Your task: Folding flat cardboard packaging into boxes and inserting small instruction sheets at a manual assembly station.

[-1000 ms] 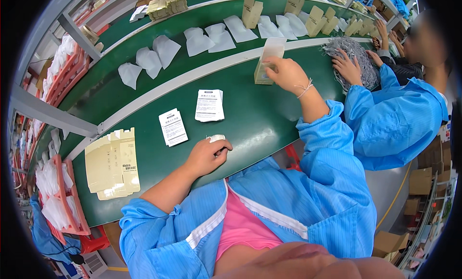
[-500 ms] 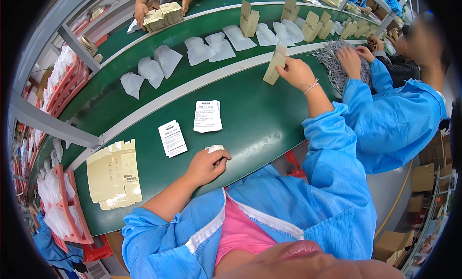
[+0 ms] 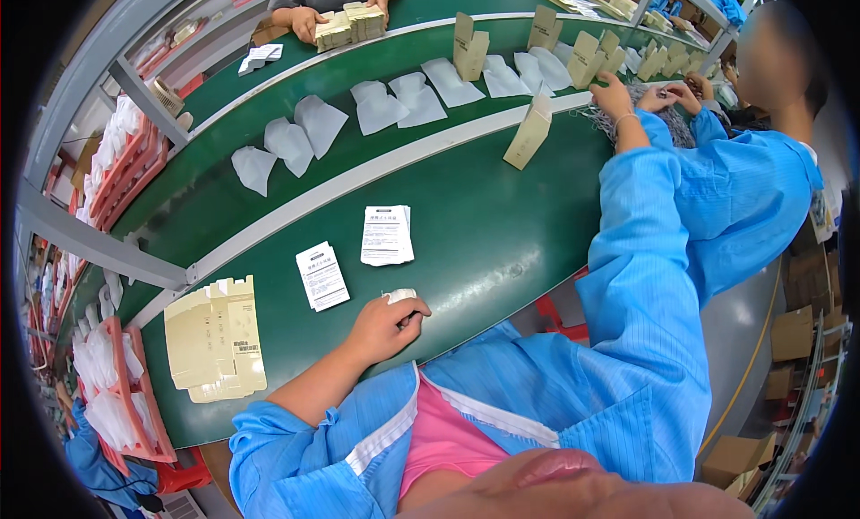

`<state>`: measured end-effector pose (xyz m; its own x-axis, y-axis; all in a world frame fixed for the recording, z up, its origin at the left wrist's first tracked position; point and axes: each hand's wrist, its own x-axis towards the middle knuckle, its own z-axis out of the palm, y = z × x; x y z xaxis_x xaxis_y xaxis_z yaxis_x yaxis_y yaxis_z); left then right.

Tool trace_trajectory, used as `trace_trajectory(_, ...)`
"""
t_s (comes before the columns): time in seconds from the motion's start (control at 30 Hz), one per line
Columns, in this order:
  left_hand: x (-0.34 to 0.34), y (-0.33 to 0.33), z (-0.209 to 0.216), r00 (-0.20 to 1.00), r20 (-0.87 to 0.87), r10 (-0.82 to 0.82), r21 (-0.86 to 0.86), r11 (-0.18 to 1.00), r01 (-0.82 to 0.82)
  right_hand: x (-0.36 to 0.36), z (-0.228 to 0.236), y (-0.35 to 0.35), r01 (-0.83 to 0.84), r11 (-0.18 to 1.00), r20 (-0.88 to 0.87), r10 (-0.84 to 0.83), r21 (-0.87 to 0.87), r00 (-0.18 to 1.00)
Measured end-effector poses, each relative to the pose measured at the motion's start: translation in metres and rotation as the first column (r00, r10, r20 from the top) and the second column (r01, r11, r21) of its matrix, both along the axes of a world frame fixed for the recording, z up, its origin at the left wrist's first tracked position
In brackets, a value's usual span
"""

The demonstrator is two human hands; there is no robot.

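Note:
My left hand [image 3: 387,328] rests on the green table near its front edge, fingers curled in. A small white piece [image 3: 400,296] shows at its fingers; whether it is held or worn I cannot make out. My right hand [image 3: 613,100] reaches far right, beside the pile of grey cords [image 3: 658,98] and close to an upright cream box [image 3: 586,62] across the rail. Its fingertips are too small to read. An upright cream carton [image 3: 528,136] with a raised flap stands alone on the table. Two stacks of printed leaflets [image 3: 387,235] [image 3: 322,276] lie ahead of my left hand.
Flattened cream cartons [image 3: 213,340] lie at left. Beyond the pale rail [image 3: 358,180], white pouches [image 3: 320,125] and upright boxes line the belt. A co-worker's hands [image 3: 672,96] work at the cords; another person holds cartons [image 3: 349,25] opposite. Pink baskets [image 3: 143,403] stand left.
My right hand has let go of the cream carton and moved right to the cord pile. The carton now stands by itself. The person opposite has shifted the cartons right.

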<state>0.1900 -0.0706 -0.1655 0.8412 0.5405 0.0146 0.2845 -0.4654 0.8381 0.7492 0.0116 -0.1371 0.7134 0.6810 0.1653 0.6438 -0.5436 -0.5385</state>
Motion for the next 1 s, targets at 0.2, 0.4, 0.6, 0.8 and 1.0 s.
trace_trajectory(0.2, 0.0, 0.0, -0.007, 1.0, 0.023, -0.001, -0.028, 1.0, 0.002, 0.005, -0.001, 0.027, -0.142, 0.989, -0.244, 0.145, 0.031, 0.959)
trace_trajectory(0.4, -0.005, -0.005, -0.008, 1.0, 0.02, 0.019, -0.065, 0.998, -0.018, -0.06, 0.013, 0.006, -0.226, 0.88, -0.542, 0.441, 0.417, 0.715)
trace_trajectory(0.6, 0.0, -0.004, -0.006, 1.0, 0.014, -0.005, -0.043, 0.999, 0.005, -0.126, -0.033, -0.054, -0.46, 0.724, -0.351, 0.666, 0.514, 0.658)
trace_trajectory(0.8, 0.0, -0.006, -0.005, 1.0, 0.021, 0.0, -0.001, 1.0, 0.0, -0.142, -0.047, -0.027, -0.322, 0.854, -0.347, 0.471, 0.408, 0.811)
trace_trajectory(1.0, -0.001, -0.007, -0.005, 1.0, -0.006, -0.01, 0.006, 1.0, 0.01, -0.101, -0.058, 0.043, -0.28, 0.877, -0.261, 0.397, 0.391, 0.88)
